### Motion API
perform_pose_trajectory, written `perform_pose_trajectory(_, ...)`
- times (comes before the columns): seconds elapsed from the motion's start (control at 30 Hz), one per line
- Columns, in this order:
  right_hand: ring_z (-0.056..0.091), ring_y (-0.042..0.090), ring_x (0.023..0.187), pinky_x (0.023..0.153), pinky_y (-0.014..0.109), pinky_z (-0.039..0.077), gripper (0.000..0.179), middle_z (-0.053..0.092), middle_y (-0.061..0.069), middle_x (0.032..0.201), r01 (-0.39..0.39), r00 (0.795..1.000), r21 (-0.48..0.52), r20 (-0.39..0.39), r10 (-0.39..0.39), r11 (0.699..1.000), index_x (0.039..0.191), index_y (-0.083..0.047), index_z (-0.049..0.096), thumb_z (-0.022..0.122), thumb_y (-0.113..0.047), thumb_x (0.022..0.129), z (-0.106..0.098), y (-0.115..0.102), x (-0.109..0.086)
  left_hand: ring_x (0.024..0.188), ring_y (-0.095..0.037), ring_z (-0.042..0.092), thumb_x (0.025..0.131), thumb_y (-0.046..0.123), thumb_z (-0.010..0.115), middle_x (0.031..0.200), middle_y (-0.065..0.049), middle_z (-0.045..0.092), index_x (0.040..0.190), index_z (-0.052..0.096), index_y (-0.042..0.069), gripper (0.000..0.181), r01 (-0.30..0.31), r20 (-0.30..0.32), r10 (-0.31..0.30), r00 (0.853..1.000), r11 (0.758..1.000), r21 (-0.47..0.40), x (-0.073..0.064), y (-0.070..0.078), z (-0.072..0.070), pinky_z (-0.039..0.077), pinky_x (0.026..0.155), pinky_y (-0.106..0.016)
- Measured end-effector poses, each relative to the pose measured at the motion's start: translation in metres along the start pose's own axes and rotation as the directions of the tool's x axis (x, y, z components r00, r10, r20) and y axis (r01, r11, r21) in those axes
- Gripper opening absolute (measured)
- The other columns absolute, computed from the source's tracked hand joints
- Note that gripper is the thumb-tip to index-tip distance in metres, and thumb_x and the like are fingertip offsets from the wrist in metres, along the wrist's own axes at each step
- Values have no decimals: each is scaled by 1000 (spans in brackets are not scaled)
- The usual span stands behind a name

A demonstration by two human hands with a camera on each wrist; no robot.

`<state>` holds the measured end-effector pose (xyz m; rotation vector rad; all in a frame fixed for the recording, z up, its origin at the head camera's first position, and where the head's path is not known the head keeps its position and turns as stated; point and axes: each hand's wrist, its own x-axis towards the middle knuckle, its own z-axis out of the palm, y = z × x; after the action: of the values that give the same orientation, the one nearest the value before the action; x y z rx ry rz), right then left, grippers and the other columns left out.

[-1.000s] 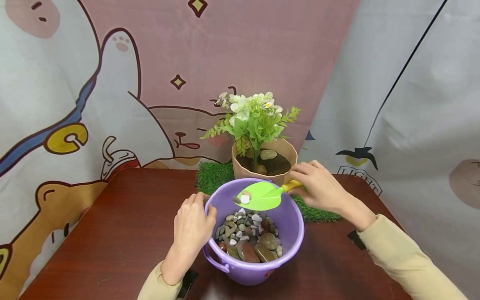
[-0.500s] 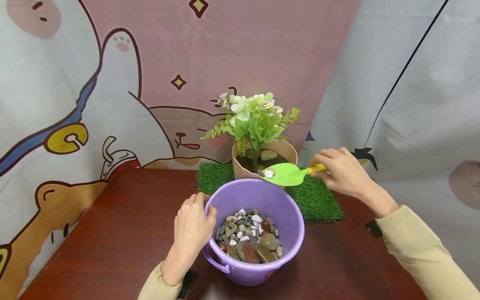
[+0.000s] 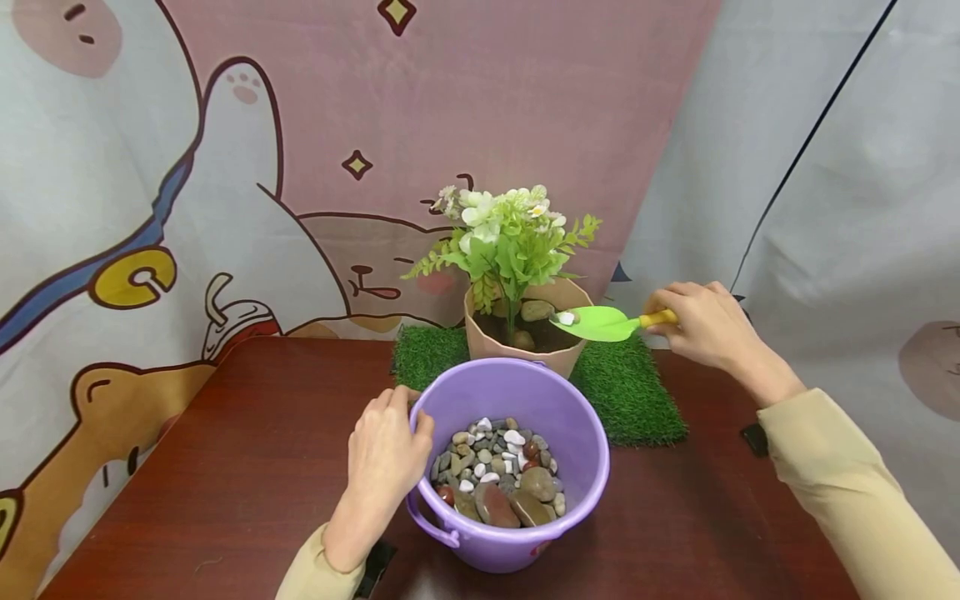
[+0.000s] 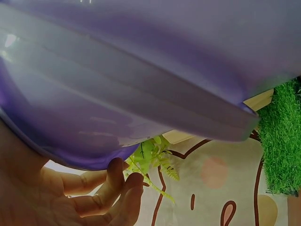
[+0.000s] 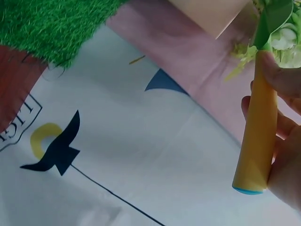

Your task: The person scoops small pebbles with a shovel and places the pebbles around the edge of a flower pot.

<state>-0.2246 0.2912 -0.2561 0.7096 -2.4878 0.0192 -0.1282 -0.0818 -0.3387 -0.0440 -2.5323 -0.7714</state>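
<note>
My right hand (image 3: 697, 321) grips the yellow handle (image 5: 256, 127) of a small trowel with a bright green blade (image 3: 606, 323). A white pebble (image 3: 566, 317) and a darker one lie near the blade's tip, which reaches over the right rim of a beige flowerpot (image 3: 558, 360). In the pot, white flowers with green leaves (image 3: 513, 242) stand in dark soil among several larger stones (image 3: 537, 310). With my left hand (image 3: 386, 454) I hold the left rim of a purple bucket (image 3: 588, 446). Grey, white and brown pebbles (image 3: 487, 467) cover the bucket's bottom.
Under the pot lies a mat of artificial grass (image 3: 633, 400), behind the bucket on a reddish-brown table (image 3: 247, 467). The bucket's purple carrying handle (image 3: 429, 523) hangs down at its front left. A printed cartoon cloth (image 3: 315, 125) closes off the back and sides.
My right hand has carried the trowel with its pebbles from above the bucket, back and to the right, to the pot's rim. The left hand has stayed on the bucket.
</note>
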Motion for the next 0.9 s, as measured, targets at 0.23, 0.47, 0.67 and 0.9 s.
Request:
perform_pose_trajectory(0.23, 62, 28, 79, 69, 43, 37, 13, 66, 4, 82, -71, 991, -71, 109, 79, 995, 83, -13, 65, 74, -12, 73, -6, 6, 10, 82, -33, 64, 78, 13, 61, 86, -10, 66, 94, 67, 4, 20, -2, -2, 2, 1000, 1000, -2, 0, 1, -1, 50, 66, -49)
perform_pose_trajectory(0.47, 61, 31, 75, 67, 45, 36, 12, 66, 7, 81, -95, 977, -141, 174, 119, 985, 86, -11, 66, 73, -16, 76, -8, 5, 21, 82, -32, 64, 79, 14, 61, 86, -10, 66, 94, 67, 4, 20, 2, 5, -2, 1000, 1000, 0, 0, 0, -1, 50, 67, -49)
perform_pose_trajectory(0.67, 58, 33, 71, 67, 47, 37, 12, 63, 13, 78, -66, 986, -244, 134, 101, 968, 83, -6, 64, 72, -13, 76, -6, -2, 30, 82, -32, 64, 78, 14, 61, 86, -10, 66, 94, 67, 4, 19, -2, 2, 2, 1000, 1000, -2, 0, 0, 0, 50, 66, -49)
perform_pose_trajectory(0.9, 58, 36, 79, 75, 48, 40, 17, 62, 18, 83, -16, 994, -388, 96, 58, 922, 83, -1, 61, 73, -9, 74, -2, -12, 37, 81, -32, 64, 78, 13, 61, 86, -10, 66, 94, 67, 4, 19, -8, -6, 8, 1000, 1000, -3, 0, 0, 0, 50, 66, -49)
